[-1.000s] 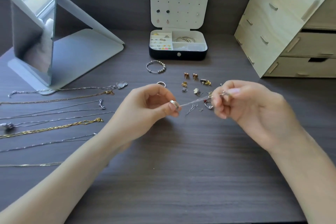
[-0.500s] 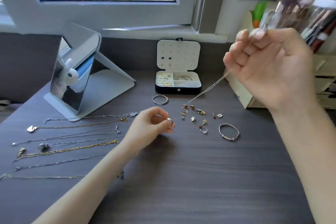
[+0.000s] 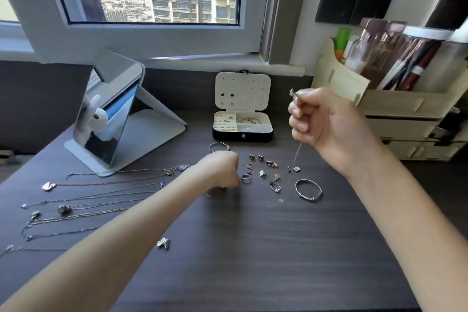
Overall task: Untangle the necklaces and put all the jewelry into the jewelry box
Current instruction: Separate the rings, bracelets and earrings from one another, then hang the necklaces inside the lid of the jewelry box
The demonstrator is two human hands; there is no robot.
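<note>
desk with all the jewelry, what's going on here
A person is sorting jewelry. The right hand is raised, fingers curled round a thin chain that dangles toward the desk. The left hand sits curled on the desk beside a silver ring; whether it holds anything is hidden. The jewelry box stands open at the back, partly filled. Necklaces lie in rows on the left; earrings and a bangle lie loose.
</note>
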